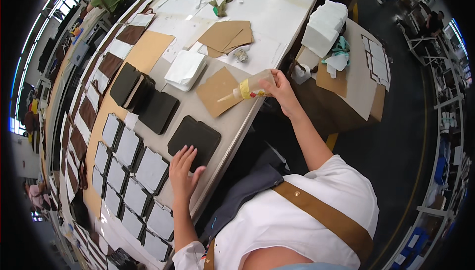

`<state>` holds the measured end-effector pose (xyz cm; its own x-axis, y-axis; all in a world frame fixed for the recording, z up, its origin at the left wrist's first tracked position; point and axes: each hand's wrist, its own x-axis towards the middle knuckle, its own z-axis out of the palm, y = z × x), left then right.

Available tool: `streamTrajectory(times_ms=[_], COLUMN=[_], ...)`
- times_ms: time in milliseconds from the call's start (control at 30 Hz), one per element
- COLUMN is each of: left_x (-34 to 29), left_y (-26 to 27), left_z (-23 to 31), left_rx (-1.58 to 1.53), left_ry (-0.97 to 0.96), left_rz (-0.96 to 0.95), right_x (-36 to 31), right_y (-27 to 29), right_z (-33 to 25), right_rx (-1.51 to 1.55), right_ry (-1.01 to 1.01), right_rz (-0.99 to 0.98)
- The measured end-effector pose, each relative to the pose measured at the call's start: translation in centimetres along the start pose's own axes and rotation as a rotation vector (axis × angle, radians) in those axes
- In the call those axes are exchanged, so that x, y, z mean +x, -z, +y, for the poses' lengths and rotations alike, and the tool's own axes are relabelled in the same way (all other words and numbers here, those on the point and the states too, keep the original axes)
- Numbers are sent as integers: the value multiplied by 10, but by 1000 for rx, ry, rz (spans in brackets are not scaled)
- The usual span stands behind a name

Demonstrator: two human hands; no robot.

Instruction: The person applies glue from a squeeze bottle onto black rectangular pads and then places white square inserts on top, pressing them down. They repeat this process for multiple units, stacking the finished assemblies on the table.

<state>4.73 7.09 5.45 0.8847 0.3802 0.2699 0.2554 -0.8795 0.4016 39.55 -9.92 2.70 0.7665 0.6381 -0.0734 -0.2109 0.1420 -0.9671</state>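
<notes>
My right hand [282, 92] is closed around a translucent squeeze bottle [256, 86] with a yellow label. The bottle is tipped, and its thin nozzle points left over a brown cardboard piece [217, 92]. Fingers spread, my left hand [184, 173] touches the near left edge of a black flat piece [198, 139] on the table. Farther left lie another black piece [159, 111] and a standing black stack [129, 88]. Behind the cardboard sits a stack of white sheets [185, 69].
Overlapping black pieces topped with white panels [136, 196] cover the table's near left. Brown and white strips [109, 64] run along its far side. More cardboard [227, 36] lies farther back. To the right, a large carton [354, 82] carries a white stack [324, 27].
</notes>
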Motion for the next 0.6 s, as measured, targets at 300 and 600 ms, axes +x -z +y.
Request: streamTrajectory(times_ms=[300,600], left_x=[100,99], left_y=[-77,-87], left_z=[25,24], left_rx=[273,221], left_ry=[-88,-13], left_rz=[-41,-31], right_x=[1,20], right_y=[0,13], right_z=[3,-8], right_rx=[9,371], right_ry=[23,585], right_rz=[1,588])
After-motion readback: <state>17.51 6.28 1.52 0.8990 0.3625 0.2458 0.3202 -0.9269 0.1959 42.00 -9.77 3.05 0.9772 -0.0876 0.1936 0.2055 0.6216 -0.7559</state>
